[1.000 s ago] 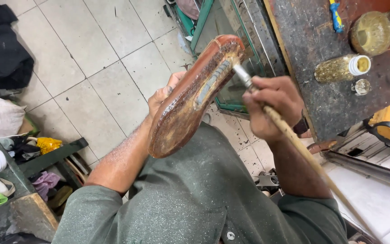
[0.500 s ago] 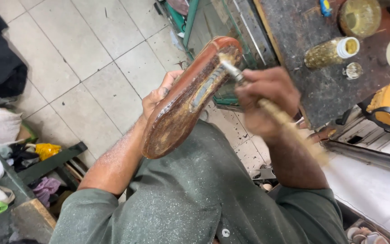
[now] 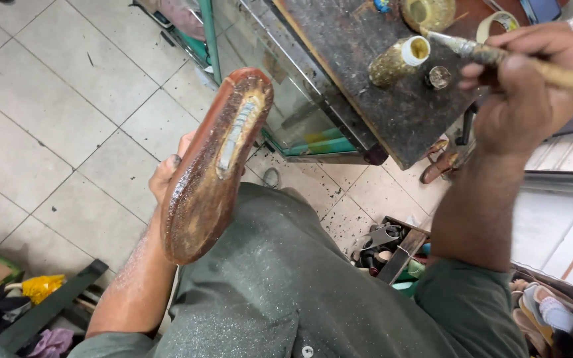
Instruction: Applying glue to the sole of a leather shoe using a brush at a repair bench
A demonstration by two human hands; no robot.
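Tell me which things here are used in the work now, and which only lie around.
In use: shoe sole in left hand; glue brush in right hand; open glue bottle.

Lying about: tape roll, shoes, box of oddments.

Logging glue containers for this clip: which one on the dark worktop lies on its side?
The small glue-crusted bottle with the white open neck lies tipped over beside a loose round cap; the rounder pot behind it stands upright, nearer the brush tip.

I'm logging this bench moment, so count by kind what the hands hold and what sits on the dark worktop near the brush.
Shoe sole, in left hand: 1
Brush, in right hand: 1
Open bottle lying on worktop: 1
Round tub: 1
Small round cap: 1
Tape roll: 1
Total: 6
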